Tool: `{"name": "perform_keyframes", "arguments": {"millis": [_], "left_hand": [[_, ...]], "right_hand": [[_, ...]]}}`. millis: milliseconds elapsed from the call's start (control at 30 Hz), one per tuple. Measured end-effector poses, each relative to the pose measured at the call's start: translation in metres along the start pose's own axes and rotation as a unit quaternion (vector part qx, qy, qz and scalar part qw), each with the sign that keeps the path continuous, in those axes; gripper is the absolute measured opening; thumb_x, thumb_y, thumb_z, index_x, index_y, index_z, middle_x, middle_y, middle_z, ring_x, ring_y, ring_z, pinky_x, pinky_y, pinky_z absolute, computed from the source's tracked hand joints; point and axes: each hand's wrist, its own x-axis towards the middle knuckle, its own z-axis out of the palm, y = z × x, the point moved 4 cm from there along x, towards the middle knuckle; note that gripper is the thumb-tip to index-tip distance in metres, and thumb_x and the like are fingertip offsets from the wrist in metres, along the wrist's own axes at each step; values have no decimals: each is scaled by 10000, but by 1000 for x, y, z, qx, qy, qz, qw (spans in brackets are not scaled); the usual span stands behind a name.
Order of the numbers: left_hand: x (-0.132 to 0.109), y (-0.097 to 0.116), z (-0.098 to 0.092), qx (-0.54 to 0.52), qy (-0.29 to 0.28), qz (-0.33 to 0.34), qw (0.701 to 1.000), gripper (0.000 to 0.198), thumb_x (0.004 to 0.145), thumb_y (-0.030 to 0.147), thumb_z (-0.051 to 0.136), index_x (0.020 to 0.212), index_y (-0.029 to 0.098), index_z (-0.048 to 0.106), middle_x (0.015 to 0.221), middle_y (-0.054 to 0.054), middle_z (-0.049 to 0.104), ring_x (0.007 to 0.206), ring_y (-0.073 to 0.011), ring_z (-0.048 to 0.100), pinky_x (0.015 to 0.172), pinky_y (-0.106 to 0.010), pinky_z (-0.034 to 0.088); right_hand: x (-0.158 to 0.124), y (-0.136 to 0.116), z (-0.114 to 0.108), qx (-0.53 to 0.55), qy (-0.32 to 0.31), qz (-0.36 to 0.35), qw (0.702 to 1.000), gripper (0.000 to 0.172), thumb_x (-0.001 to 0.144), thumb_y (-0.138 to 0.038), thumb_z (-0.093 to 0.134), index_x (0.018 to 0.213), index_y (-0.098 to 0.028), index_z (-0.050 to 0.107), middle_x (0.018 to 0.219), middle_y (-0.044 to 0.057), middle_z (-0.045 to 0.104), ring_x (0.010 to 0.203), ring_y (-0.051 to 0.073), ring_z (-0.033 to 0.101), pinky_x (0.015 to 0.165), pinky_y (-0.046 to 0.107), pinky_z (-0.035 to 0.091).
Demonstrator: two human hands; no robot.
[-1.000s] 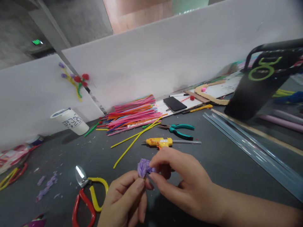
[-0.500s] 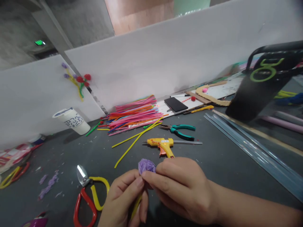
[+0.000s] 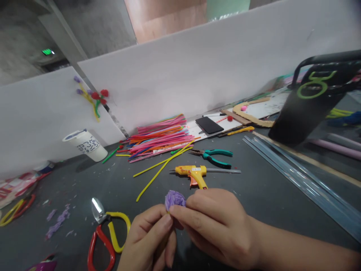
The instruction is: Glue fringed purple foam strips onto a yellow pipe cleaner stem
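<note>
Purple flower head (image 3: 175, 198): held above worktop (image 3: 265, 203), btwn L hand (image 3: 149, 236) (pinching base, lower L) & R hand (image 3: 224, 227) (fingertips closed on R/front edge). Both equally near; long axis hidden, can't tell.

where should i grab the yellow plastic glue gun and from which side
Grip the yellow plastic glue gun by its handle, probably from the near side: it lies flat, handle pointing toward the person, thin nozzle facing left, away from that grip.
</note>
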Motion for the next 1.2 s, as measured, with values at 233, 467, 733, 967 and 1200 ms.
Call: {"name": "perform_keyframes", "arguments": {"millis": [233, 467, 733, 967, 1200], "left_hand": [[0, -1, -1, 2, 12, 7, 1000, 376, 696, 528, 681, 731, 155, 658, 348, 49, 523, 236, 11, 233, 276, -109, 88], [2, 1, -3, -4, 8, 11, 1000, 367, 734, 503, 654, 698, 138, 651, 359, 28, 555, 224, 13, 254, 280, -110, 107], [0, 6, 1, -79, 20, 36, 996, 294, 815, 409, 591, 676, 151, 616, 344, 41, 506, 254, -10, 294, 310, -125, 130], [3, 11, 3, -128, -40, 41, 990, 293, 825, 417, 589, 695, 155, 601, 376, 97, 330, 333, -24, 185, 363, -152, 174], [5, 14, -3, -136, -42, 58, 988, 291, 819, 416, 606, 702, 150, 625, 396, 79, 406, 317, -12, 288, 357, -139, 209]], "right_hand": [[2, 0, -3, 21, 6, 18, 1000, 183, 888, -104, 463, 932, -94, 640, 634, 39, 599, 532, 135, 495, 489, 245, 384], [5, 8, -8, 174, 34, 140, 974, 172, 872, -80, 500, 992, -129, 613, 771, 25, 627, 681, 103, 557, 650, 181, 460], [5, 20, -1, 217, 44, 278, 934, 113, 802, -98, 594, 711, -163, 578, 642, -41, 558, 571, 69, 498, 537, 138, 409], [0, 26, 10, 274, -8, 353, 894, 135, 788, -163, 635, 678, -180, 559, 599, -48, 569, 528, 81, 516, 507, 148, 425], [3, 26, 14, 305, -72, 347, 884, 181, 889, -209, 491, 719, -182, 547, 624, -32, 577, 569, 92, 543, 553, 168, 428]]}}
